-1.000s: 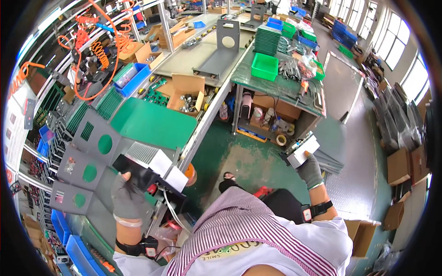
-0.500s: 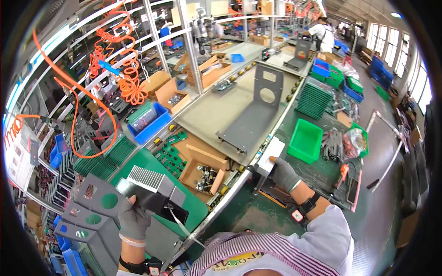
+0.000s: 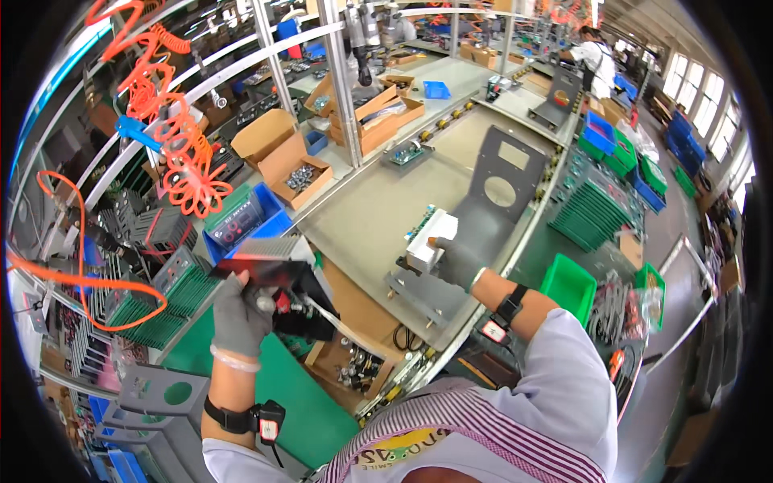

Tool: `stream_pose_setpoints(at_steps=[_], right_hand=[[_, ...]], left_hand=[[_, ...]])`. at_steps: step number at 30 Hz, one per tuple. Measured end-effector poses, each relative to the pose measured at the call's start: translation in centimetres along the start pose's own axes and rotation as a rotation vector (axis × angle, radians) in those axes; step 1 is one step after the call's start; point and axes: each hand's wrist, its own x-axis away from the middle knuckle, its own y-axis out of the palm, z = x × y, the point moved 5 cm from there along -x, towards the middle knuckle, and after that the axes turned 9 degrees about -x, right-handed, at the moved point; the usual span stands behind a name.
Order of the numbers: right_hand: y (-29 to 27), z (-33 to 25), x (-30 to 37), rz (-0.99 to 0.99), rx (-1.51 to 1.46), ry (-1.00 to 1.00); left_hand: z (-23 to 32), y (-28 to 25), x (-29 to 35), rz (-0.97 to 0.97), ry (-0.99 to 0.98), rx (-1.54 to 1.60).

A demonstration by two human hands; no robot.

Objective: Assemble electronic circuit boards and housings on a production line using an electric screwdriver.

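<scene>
My left hand (image 3: pixel 241 322), in a grey glove, is closed round the edge of a black housing with pale metal fins (image 3: pixel 278 248). The housing is tilted, and a pale cable (image 3: pixel 326 302) trails from it. My gloved right hand (image 3: pixel 460 264) grips a white block-shaped part (image 3: pixel 432 239) with a green circuit board along its far side. It is held over the near end of a dark grey L-shaped metal bracket (image 3: pixel 483 217), partly hiding it. I cannot tell whether block and bracket touch. The bracket's upright plate has a rectangular and a round cutout.
A cardboard box of small metal parts (image 3: pixel 358 366) stands below the housing. A blue bin (image 3: pixel 278 213) is beyond my left hand, near coiled orange hoses (image 3: pixel 193 181). Right of the conveyor rail are a green bin (image 3: pixel 568 286) and stacked green trays (image 3: pixel 592 205). A co-worker (image 3: pixel 596 64) stands far off.
My right hand has carried the white block from the conveyor's near rail forward onto the bracket area. My left hand has moved forward with the finned housing, turning it. The view has shifted.
</scene>
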Motion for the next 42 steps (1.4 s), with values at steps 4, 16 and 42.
stream_pose_setpoints(at_steps=[4, 16, 42], right_hand=[[1.2, -1.6, -10.9, -0.084, 0.01, 0.073], [4.9, -2.0, -33.6, 0.021, -0.16, 0.009], [5.3, -11.9, -18.6, 0.049, 0.28, -0.347]], left_hand=[[-2.4, 2.5, -9.3, -0.018, 0.027, 0.045], [-11.9, 1.2, -31.9, 0.421, 0.079, 0.788], [-19.7, 6.7, -31.4, 0.166, -0.208, 0.33]])
